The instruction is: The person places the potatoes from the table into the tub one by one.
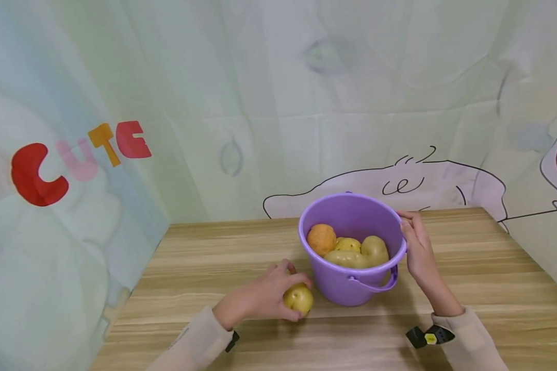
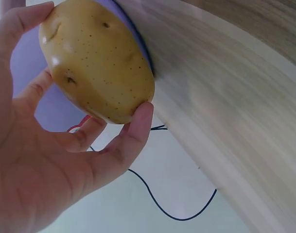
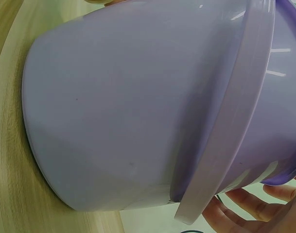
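Observation:
A yellowish potato (image 1: 301, 302) is held between the thumb and fingers of my left hand (image 1: 270, 292), just left of the purple bucket (image 1: 336, 283). The left wrist view shows this potato (image 2: 96, 63) up close, smooth with small dark spots and dimples. On the bucket's right side, my right hand (image 1: 420, 250) grips the rim. Only some of that hand's fingers (image 3: 250, 204) show in the right wrist view. The bucket stands upright and holds an orange rough-skinned fruit (image 1: 321, 239), a round potato (image 1: 374, 250), a longer potato (image 1: 345, 259) and a yellow piece (image 1: 348, 245) partly hidden behind it.
The bucket's handle (image 1: 376, 288) hangs down over its front right side. Everything stands on a wood-grain table (image 1: 204, 257). Behind the table hangs a pale printed curtain (image 1: 241, 93), with coloured letters at the left and a line drawing at the right.

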`<state>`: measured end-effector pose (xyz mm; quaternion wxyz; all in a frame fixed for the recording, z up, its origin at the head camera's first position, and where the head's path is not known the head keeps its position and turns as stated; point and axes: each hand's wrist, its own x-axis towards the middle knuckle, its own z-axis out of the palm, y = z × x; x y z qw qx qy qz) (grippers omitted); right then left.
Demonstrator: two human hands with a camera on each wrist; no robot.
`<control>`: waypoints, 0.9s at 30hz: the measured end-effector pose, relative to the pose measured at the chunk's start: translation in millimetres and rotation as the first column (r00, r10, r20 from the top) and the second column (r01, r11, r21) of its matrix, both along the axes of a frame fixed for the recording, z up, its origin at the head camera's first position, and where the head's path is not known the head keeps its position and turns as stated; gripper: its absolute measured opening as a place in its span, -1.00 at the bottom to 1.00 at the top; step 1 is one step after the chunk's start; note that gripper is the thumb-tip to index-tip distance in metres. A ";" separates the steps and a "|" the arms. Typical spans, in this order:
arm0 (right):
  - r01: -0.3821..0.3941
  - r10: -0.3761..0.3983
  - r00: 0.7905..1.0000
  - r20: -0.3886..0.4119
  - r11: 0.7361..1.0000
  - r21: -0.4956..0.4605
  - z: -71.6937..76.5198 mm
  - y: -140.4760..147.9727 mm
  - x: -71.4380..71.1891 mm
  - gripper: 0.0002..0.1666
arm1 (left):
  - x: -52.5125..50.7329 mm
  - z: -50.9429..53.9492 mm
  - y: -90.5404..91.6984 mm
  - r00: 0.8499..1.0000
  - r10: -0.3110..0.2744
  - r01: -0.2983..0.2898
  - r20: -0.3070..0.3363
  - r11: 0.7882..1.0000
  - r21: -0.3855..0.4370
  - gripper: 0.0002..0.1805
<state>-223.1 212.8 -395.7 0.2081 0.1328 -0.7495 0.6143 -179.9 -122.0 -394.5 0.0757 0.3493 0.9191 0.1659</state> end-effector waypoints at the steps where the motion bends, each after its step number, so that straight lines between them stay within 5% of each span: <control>1: 0.000 0.000 1.000 0.001 1.000 -0.001 0.1 0.1 0.1 -0.56 | 0.5 1.1 -0.5 1.000 0.003 -0.003 0.002 1.000 0.002 -0.41; 8: 0.006 -0.006 1.000 0.005 1.000 0.000 0.3 -0.2 0.4 -0.56 | 2.1 9.9 -4.6 0.999 0.019 -0.019 0.028 0.999 0.029 -0.46; 27: 0.010 -0.010 1.000 -0.009 1.000 -0.002 0.3 -0.4 0.5 -0.56 | 7.0 33.6 -12.1 0.999 0.003 0.000 -0.032 0.997 0.074 -0.48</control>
